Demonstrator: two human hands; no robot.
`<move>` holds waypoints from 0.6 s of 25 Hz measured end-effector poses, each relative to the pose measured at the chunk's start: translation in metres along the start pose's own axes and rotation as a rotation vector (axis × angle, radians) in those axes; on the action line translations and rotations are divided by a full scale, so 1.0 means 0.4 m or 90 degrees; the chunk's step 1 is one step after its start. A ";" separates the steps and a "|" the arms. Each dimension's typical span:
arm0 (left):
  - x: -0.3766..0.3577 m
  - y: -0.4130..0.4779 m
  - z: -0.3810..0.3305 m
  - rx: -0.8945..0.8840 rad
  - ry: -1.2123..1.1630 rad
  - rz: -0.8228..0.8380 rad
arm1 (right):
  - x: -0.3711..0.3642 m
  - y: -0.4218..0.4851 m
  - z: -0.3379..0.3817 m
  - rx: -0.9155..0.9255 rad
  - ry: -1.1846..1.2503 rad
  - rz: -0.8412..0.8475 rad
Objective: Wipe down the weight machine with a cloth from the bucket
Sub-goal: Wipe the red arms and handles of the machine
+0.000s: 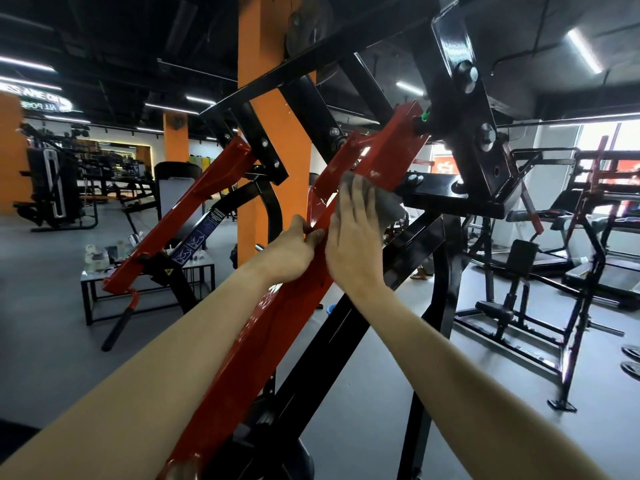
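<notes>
Red-painted lever arm point(388, 147) of the weight machine point(464, 109) runs up and rightward from you, your right hand point(349, 244) pressing the grey cloth point(388, 206) flat-fingered against it nearer its upper end, your left hand point(292, 252) gripping its edge just below.

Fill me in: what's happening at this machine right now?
A person is partway through wiping a weight machine in a gym. The right hand presses a grey cloth flat against the red lever arm, fingers straight and blurred by motion. The left hand grips the edge of the same arm just below, apparently steadying it. No bucket is in view.
</notes>
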State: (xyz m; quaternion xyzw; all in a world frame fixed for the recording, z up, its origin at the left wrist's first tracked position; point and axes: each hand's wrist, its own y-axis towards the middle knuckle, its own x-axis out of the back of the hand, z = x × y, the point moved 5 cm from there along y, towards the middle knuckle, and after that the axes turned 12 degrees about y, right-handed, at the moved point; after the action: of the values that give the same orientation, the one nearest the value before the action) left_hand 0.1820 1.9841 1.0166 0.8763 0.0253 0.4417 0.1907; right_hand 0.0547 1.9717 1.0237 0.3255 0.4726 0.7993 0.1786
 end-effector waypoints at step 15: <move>-0.007 -0.021 -0.006 0.018 -0.019 -0.016 | 0.009 -0.126 -0.038 0.067 0.063 -0.022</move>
State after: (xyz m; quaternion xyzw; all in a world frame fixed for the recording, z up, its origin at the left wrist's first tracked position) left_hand 0.1795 1.9919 1.0128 0.8848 0.0396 0.4261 0.1843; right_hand 0.0403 1.9887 0.9758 0.2862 0.5276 0.7854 0.1515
